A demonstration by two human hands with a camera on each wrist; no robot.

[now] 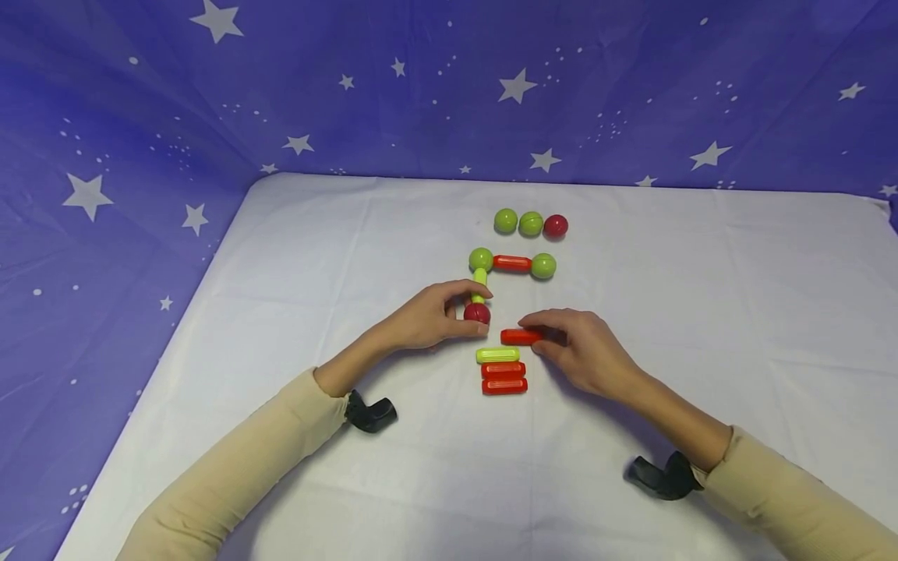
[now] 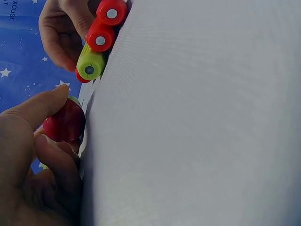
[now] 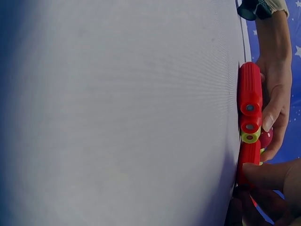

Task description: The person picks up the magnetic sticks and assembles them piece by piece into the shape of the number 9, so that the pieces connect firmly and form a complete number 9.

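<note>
My left hand (image 1: pixel 429 315) holds the red ball (image 1: pixel 477 314) between thumb and fingers, also seen gripped in the left wrist view. From that ball a yellow-green rod (image 1: pixel 480 277) runs back to a green ball (image 1: pixel 481 259). There a red rod (image 1: pixel 512 263) runs right to another green ball (image 1: pixel 543 266), making a corner shape. With thumb and fingers my right hand (image 1: pixel 585 351) pinches the right end of a loose red rod (image 1: pixel 519 336), just right of the red ball. In the right wrist view my thumb (image 3: pixel 265 175) lies against this rod.
Nearer me lie a loose yellow-green rod (image 1: pixel 497 355) and two red rods (image 1: pixel 503 370), side by side. Behind the joined pieces, two green balls (image 1: pixel 531 224) and a red ball (image 1: pixel 556 227) sit in a row. A starry blue cloth (image 1: pixel 449 93) hangs behind the white table (image 1: pixel 351 234).
</note>
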